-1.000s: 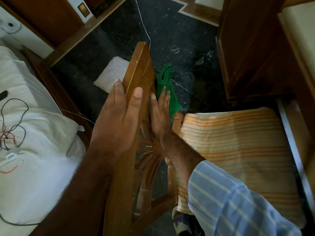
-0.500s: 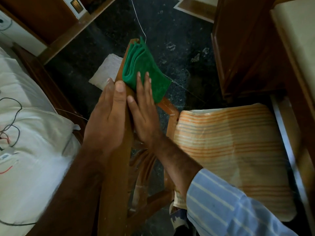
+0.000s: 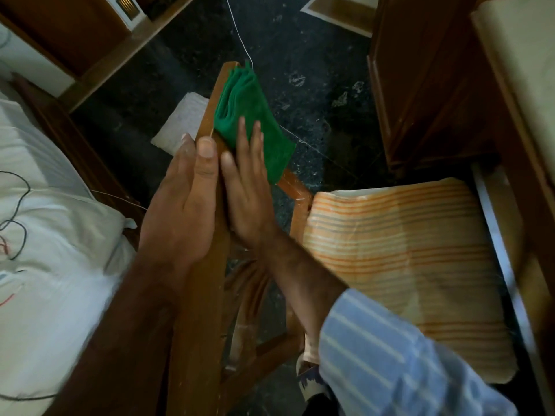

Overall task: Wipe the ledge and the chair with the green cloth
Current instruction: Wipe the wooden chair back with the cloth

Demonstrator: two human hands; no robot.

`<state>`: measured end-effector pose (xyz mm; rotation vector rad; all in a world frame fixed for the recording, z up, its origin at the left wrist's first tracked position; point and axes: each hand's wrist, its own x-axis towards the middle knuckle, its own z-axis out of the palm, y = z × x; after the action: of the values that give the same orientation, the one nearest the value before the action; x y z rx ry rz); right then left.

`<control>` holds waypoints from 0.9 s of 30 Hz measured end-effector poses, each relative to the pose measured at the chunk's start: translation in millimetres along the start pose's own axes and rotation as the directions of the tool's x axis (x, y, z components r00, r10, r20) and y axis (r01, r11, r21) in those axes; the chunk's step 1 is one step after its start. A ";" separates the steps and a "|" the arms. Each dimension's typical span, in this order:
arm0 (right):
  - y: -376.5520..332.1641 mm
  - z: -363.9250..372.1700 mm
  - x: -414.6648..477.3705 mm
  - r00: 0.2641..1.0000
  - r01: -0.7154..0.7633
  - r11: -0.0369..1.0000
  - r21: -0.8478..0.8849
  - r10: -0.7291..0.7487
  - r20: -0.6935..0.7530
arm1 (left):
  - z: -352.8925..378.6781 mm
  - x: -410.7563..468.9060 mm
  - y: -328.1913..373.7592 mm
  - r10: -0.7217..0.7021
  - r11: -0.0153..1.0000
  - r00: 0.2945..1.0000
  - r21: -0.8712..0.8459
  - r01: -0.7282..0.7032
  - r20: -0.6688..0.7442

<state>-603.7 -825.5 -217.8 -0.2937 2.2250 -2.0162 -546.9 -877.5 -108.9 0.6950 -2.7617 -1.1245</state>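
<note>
A wooden chair [image 3: 198, 310] stands below me, its backrest top rail running up the middle and its seat covered by an orange-striped cushion [image 3: 399, 250]. The folded green cloth [image 3: 252, 115] lies draped over the far end of the top rail. My right hand [image 3: 246, 187] presses flat on the cloth's near edge from the seat side, fingers straight. My left hand [image 3: 180, 205] clasps the rail from the other side, thumb on top, just behind the cloth.
A bed with white bedding [image 3: 51, 235] and loose wires lies at the left. A white floor cloth [image 3: 180, 124] sits on the dark stone floor [image 3: 315, 85]. Wooden furniture [image 3: 420, 85] stands at the right, close to the cushion.
The green cloth came up from the seat side of the backrest onto the top rail and my right hand slid it toward the rail's far end. My left hand has stayed on the rail.
</note>
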 end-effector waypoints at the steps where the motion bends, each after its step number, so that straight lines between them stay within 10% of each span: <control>1: -1.1 -2.2 15.2 0.999 -0.020 1.000 0.017 0.021 -0.031 | 0.7 0.2 0.1 -0.004 1.000 1.000 0.006 0.004 0.011; 19: 58.7 -10.5 -25.0 0.982 -0.148 0.985 -0.089 0.157 0.108 | 11.6 8.1 1.9 0.243 0.763 0.969 0.606 -0.225 0.053; 27: 55.8 -16.7 -24.4 0.978 -0.161 0.987 0.001 0.159 0.132 | 32.5 74.2 42.7 0.492 0.181 0.795 0.852 -0.491 0.354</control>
<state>-587.0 -798.7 -272.5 -0.2305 2.0861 -1.8700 -637.2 -862.2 -110.5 -0.2847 -2.9991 0.7132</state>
